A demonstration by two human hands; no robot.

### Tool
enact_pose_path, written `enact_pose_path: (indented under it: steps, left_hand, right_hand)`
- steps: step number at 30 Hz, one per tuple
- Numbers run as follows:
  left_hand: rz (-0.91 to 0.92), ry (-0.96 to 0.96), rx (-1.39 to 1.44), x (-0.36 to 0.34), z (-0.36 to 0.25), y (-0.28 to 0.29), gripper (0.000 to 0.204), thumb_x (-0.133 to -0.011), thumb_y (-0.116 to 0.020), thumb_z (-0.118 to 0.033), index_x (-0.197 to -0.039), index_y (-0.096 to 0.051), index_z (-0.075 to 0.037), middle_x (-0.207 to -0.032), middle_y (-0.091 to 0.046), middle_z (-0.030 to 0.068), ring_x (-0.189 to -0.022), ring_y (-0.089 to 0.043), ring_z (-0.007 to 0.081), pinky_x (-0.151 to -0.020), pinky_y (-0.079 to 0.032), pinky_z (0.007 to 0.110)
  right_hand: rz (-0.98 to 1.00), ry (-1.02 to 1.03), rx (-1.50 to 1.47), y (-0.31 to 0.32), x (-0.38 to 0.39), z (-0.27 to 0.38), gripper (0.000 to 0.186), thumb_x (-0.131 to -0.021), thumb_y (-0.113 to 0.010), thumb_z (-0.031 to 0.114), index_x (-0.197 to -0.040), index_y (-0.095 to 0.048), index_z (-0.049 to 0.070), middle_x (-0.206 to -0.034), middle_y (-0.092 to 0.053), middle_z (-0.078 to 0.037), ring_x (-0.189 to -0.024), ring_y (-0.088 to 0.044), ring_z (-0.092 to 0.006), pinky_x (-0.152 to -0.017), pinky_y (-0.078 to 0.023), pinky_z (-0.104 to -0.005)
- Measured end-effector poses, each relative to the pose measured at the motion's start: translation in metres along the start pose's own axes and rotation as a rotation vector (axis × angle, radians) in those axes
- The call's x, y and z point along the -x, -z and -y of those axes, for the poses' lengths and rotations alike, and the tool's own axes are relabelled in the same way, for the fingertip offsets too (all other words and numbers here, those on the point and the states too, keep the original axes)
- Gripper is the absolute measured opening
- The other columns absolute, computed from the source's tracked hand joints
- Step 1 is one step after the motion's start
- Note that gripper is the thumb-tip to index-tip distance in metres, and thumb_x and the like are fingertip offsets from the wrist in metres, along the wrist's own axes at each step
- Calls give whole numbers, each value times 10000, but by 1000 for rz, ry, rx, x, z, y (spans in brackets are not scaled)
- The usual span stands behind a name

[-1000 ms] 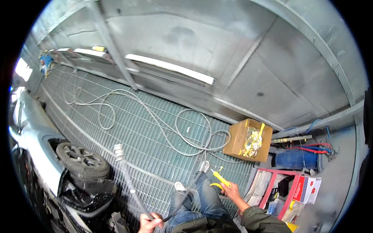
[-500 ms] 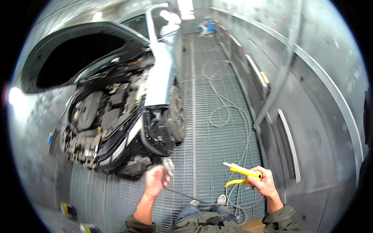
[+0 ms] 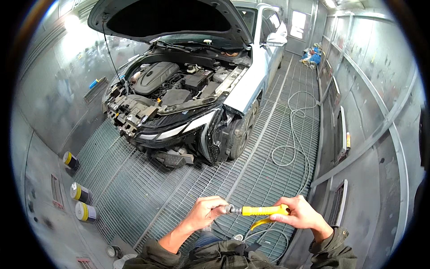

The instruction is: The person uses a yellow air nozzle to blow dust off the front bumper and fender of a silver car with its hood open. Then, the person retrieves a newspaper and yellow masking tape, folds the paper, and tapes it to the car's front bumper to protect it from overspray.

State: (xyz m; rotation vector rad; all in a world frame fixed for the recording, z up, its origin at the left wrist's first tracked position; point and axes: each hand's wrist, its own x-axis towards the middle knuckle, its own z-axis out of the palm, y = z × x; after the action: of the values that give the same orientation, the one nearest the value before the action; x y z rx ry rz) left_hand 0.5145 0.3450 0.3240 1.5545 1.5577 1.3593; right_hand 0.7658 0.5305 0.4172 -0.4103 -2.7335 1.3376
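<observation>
Air gun [image 3: 262, 210], yellow, lies about level at 5 o'clock in the view, above the grated floor [image 3: 121, 179]. The right hand [image 3: 299, 213] grips its end at 3 o'clock; the left hand [image 3: 205, 214] is closed around a metal fitting [image 3: 229, 209] at its 9 o'clock end. Whether that joint is locked, I cannot tell. It looks light and stiff, probably tough plastic; best held by the ribbed body, clear of the curved lever [image 3: 260, 223].
</observation>
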Motion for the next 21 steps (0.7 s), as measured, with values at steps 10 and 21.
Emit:
enact_pose_path:
  steps: [10,21]
  left_hand:
    - [307,233,-42,15,-9,-18,314,-864,-742,-314,-953,-681,-19,-702,-581,27,-582,-527,119,-534,-444,300]
    - [329,49,-154,-15,-12,-40,318,-852,-756,-255,-1037,-671,-11,-782,-641,54,-621,-611,143,-544,-483,280]
  right_hand:
    - [85,-15,24,0,16,-17,358,-904,-674,396,-962,-622,46,-605,-599,-70,-485,-602,-227,-466,-460,-344]
    - [68,-24,143,9,39,-29,385,-925,-642,422,-949,-601,39,-535,-563,-52,-437,-581,-219,-449,-440,-328]
